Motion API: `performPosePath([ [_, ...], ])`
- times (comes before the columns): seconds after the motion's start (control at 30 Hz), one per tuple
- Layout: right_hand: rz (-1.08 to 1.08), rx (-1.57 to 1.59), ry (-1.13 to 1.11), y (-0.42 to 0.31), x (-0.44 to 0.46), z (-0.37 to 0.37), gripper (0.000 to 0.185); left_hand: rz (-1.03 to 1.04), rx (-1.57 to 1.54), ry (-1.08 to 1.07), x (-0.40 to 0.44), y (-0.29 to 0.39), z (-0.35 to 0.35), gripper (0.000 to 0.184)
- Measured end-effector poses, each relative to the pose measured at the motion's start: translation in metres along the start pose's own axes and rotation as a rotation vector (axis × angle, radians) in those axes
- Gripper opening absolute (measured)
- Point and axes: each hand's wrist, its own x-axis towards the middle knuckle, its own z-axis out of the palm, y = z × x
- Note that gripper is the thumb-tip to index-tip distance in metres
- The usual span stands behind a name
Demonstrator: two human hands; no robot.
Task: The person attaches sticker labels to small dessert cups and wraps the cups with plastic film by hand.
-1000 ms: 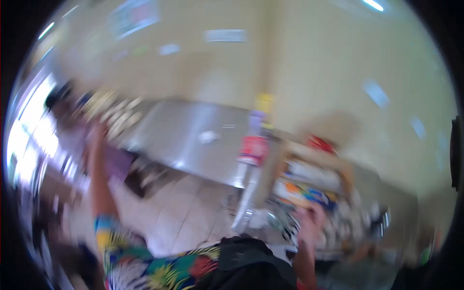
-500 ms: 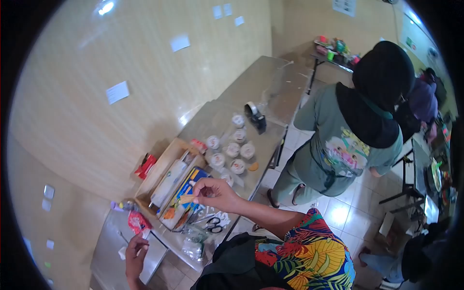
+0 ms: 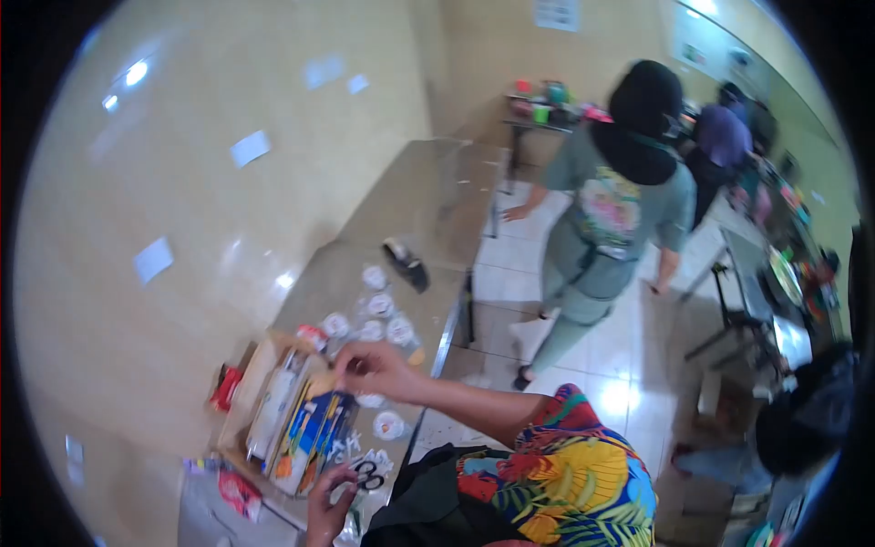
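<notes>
My right hand (image 3: 378, 372) is in a pinch over the near side of a wooden box (image 3: 244, 401). Whatever is between its fingertips is too blurred to make out. Inside the box are pencils and a blue-and-yellow pack (image 3: 319, 421). Lower down, my left hand (image 3: 330, 506) has its fingers bent and thumb apart, close beside black-handled scissors (image 3: 368, 476); no hold on them shows. Several small round tubs with white lids (image 3: 399, 330) stand beyond my right hand, and another tub (image 3: 389, 425) is nearer me.
A black tape dispenser (image 3: 406, 265) lies farther up the metal table (image 3: 401, 196). Red packets (image 3: 225, 387) are beside the box. A person in green (image 3: 612, 210) walks on the tiled floor to the right. Other people and a dark table (image 3: 761, 287) are farther right.
My left hand has moved right, from near the red packet to beside the scissors. My right hand stays pinched over the box. The person in green has stepped away, and the view has shifted.
</notes>
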Motion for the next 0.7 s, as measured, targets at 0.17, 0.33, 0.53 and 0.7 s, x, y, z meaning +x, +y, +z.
performPosePath([
  [0.17, 0.116, 0.229, 0.065, -0.011, 0.034, -0.002, 0.012, -0.062, 0.017, 0.022, -0.03, -0.012, 0.007, 0.041],
  [0.33, 0.137, 0.257, -0.031, -0.004, 0.047, 0.034, 0.016, -0.09, -0.136, 0.234, -0.068, -0.032, 0.022, 0.039],
  [0.53, 0.057, 0.213, -0.251, 0.004, 0.055, 0.085, 0.016, -0.195, -0.285, 0.429, -0.115, -0.049, 0.046, 0.038],
  [0.7, 0.06, 0.23, -0.388, 0.015, 0.053, 0.128, 0.016, -0.257, -0.331, 0.571, -0.134, -0.041, 0.064, 0.039],
])
